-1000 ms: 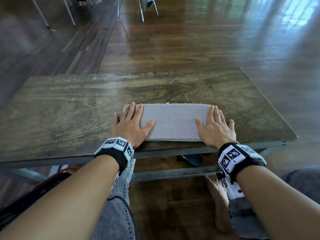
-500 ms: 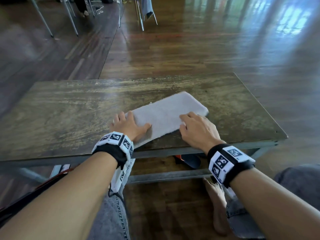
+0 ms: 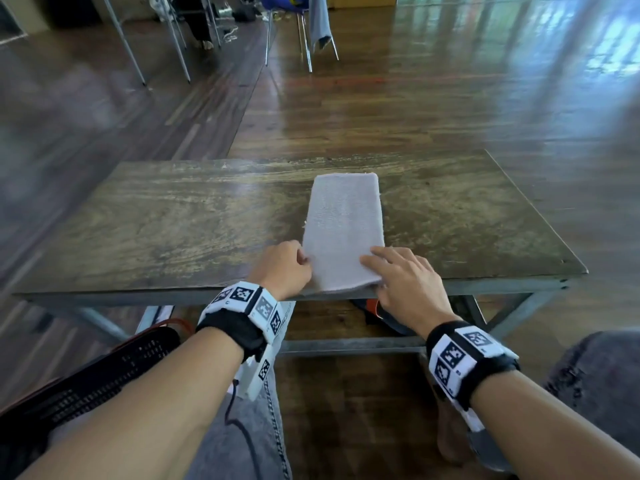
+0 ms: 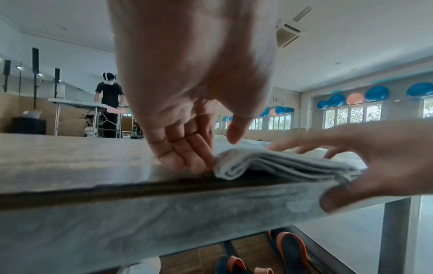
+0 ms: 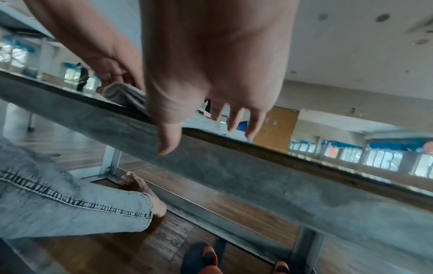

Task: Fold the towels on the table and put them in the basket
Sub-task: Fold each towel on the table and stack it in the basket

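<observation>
A grey folded towel [image 3: 344,230] lies as a long strip on the wooden table [image 3: 173,220], pointing away from me, its near end at the front edge. My left hand [image 3: 287,268] is at the near left corner. Its fingers [image 4: 185,157] point down and touch the towel's [image 4: 281,165] side edge, and the thumb is raised clear above it. My right hand [image 3: 401,275] is at the near right corner with fingers spread just over the cloth, the thumb [image 5: 168,140] hanging in front of the table edge. A black perforated basket [image 3: 104,372] with an orange rim sits low beside my left leg.
The table's steel frame [image 3: 346,348] runs under the top, with dark sandals [image 4: 290,248] and a bare foot [image 5: 138,183] on the floor below. My knees in jeans are close to the front edge. Chair legs [image 3: 304,46] stand far behind on the wooden floor.
The towel has been turned from lying crosswise along the front edge to pointing away from me. Both hands have come closer together at its near end.
</observation>
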The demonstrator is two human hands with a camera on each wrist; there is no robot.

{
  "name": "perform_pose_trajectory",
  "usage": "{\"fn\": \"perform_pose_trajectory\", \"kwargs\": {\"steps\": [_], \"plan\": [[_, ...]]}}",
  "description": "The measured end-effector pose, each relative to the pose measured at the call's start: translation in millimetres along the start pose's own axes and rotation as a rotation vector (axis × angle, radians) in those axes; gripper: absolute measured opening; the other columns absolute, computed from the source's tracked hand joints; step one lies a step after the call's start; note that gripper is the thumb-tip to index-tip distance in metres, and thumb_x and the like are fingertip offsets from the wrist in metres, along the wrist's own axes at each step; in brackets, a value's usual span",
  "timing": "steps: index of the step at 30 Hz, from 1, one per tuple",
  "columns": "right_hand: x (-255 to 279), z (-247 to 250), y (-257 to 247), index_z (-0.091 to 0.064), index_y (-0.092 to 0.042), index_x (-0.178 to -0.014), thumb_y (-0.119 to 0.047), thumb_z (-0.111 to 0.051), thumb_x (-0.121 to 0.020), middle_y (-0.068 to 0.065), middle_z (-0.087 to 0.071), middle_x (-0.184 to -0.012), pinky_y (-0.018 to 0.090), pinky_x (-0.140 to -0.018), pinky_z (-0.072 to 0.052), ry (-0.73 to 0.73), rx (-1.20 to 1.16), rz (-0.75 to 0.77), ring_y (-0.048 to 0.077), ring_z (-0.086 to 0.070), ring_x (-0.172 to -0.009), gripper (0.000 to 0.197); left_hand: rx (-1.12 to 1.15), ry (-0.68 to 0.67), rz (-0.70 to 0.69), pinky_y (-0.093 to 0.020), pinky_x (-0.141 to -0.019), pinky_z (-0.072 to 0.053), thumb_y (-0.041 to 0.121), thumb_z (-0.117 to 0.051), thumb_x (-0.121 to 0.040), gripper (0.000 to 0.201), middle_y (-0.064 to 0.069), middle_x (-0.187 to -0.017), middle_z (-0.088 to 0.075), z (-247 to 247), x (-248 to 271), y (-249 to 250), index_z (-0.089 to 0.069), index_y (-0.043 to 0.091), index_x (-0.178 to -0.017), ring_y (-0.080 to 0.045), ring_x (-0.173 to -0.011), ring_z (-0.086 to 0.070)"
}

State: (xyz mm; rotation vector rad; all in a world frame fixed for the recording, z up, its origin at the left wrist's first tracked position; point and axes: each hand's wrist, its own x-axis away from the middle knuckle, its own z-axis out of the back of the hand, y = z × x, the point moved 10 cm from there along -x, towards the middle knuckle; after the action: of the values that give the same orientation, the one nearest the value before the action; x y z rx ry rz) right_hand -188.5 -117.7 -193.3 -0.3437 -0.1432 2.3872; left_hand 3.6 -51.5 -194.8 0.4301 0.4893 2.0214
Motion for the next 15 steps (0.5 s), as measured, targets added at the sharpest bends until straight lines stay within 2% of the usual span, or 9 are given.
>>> {"fn": "perform_pose_trajectory", "kwargs": {"steps": [2,3,5,7,8,10,11,13,15], "plan": [[0,15,7,-0.068,-0.028,-0.126,-0.015,-0.062,-0.091,-0.009,-0.065,-0.132,0.039,-0.105,-0.039,0.088,-0.131,-0.006,0.018,-0.052,-0.126,0.038,-0.033,-0.073,-0.075,-0.03,-0.075,-0.048,0.009,-0.07,-0.082,0.05,-0.004,-0.119,-0.053,-10,4,-1,-0.051,0.021,-0.127,-0.019,-0.094,-0.057],[0,22,11,-0.071,-0.027,-0.118,-0.017,-0.061,-0.092,-0.01,-0.07,-0.12,0.038,-0.099,-0.043,0.114,-0.202,-0.009,0.017,-0.056,-0.118,0.029,-0.049,-0.124,-0.11,-0.029,-0.082,-0.046,0.007,-0.074,-0.077,0.071,-0.001,-0.127,-0.042,-16,6,-2,-0.042,0.027,-0.138,-0.018,-0.102,-0.05],[-5,35,17,-0.073,-0.026,-0.102,-0.025,-0.064,-0.094,-0.011,-0.072,-0.095,0.035,-0.078,-0.048,0.152,-0.378,-0.01,0.012,-0.063,-0.093,0.011,-0.033,-0.182,-0.181,-0.03,-0.095,-0.042,0.013,-0.08,-0.073,0.086,0.003,-0.133,-0.032,-22,11,4,-0.038,0.036,-0.145,-0.015,-0.114,-0.04],[-13,45,27,-0.071,-0.026,-0.095,-0.03,-0.071,-0.093,-0.011,-0.071,-0.081,0.029,-0.064,-0.05,0.182,-0.6,-0.053,0.004,-0.065,-0.074,0.004,0.151,-0.159,-0.252,-0.029,-0.097,-0.044,0.021,-0.083,-0.076,0.062,0.003,-0.131,-0.041,-18,12,14,-0.059,0.03,-0.132,-0.013,-0.114,-0.047],[-17,50,31,-0.071,-0.025,-0.094,-0.033,-0.074,-0.091,-0.009,-0.073,-0.082,0.03,-0.065,-0.055,0.202,-0.702,-0.078,0.005,-0.068,-0.075,0.009,0.276,-0.103,-0.28,-0.026,-0.091,-0.047,0.022,-0.082,-0.079,0.04,0.0,-0.124,-0.049,-9,12,20,-0.069,0.025,-0.117,-0.014,-0.107,-0.053],[-25,56,42,-0.072,-0.022,-0.095,-0.043,-0.076,-0.087,-0.002,-0.077,-0.088,0.038,-0.075,-0.062,0.245,-0.869,-0.147,0.018,-0.074,-0.084,0.023,0.47,0.019,-0.294,-0.016,-0.073,-0.048,0.025,-0.076,-0.086,0.002,0.0,-0.104,-0.064,12,9,29,-0.075,0.025,-0.088,-0.013,-0.088,-0.062],[-29,57,49,-0.073,-0.021,-0.095,-0.05,-0.076,-0.085,0.001,-0.077,-0.088,0.041,-0.075,-0.063,0.26,-0.933,-0.193,0.022,-0.075,-0.084,0.03,0.512,0.05,-0.267,-0.013,-0.065,-0.047,0.029,-0.072,-0.089,0.009,0.002,-0.093,-0.069,16,3,30,-0.074,0.027,-0.08,-0.011,-0.079,-0.065],[-35,51,62,-0.073,-0.017,-0.085,-0.063,-0.075,-0.079,0.001,-0.077,-0.08,0.032,-0.062,-0.06,0.248,-0.953,-0.282,0.017,-0.073,-0.072,0.047,0.474,0.051,-0.173,-0.012,-0.053,-0.046,0.038,-0.066,-0.092,0.025,0.005,-0.071,-0.071,14,-12,24,-0.07,0.023,-0.072,-0.005,-0.062,-0.066],[-41,30,72,-0.07,-0.009,-0.077,-0.065,-0.075,-0.078,-0.002,-0.073,-0.069,0.02,-0.05,-0.05,0.104,-0.892,-0.376,0.011,-0.066,-0.06,0.055,0.283,0.042,-0.114,-0.022,-0.049,-0.044,0.043,-0.063,-0.092,0.04,0.002,-0.059,-0.064,6,-25,20,-0.064,0.014,-0.064,-0.011,-0.052,-0.059]]}}
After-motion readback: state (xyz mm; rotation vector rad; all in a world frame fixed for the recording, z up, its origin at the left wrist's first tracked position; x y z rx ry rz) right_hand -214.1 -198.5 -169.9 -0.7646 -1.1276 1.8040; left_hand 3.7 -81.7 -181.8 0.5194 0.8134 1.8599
